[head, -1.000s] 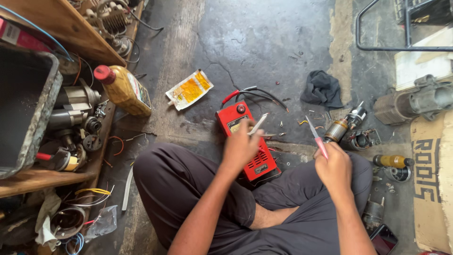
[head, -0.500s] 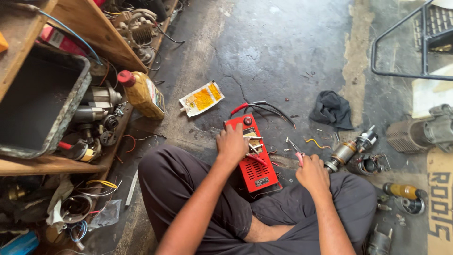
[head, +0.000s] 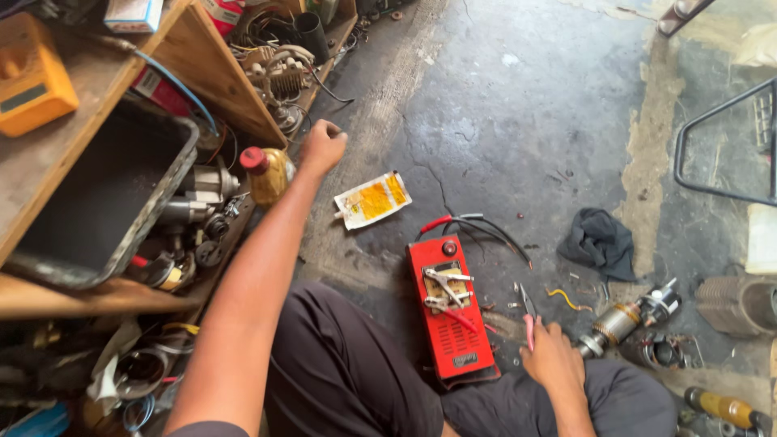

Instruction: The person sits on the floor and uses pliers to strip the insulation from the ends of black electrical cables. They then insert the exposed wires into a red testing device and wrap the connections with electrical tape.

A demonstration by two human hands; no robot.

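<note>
I sit on a concrete floor with a red tester box [head: 450, 311] in front of my knees; two metal clips with a red lead lie on its top. My left hand [head: 321, 146] is stretched far to the left, fingers curled shut and holding nothing, just above a yellow bottle with a red cap [head: 265, 172] at the edge of a wooden shelf. My right hand [head: 553, 361] rests low by the box's right side and grips pink-handled pliers [head: 527, 311] pointing away from me.
A wooden shelf unit [head: 202, 77] on the left holds a dark metal tray [head: 105, 194], motors, wires and a yellow meter [head: 28, 77]. A yellow-white packet [head: 372, 200], a dark rag [head: 600, 241], a motor armature [head: 627, 320] and a metal frame [head: 728, 146] lie around.
My left hand has left the red tester box and reached out left toward the shelf and bottle. My right hand stayed low with the pliers. The camera view turned left.
</note>
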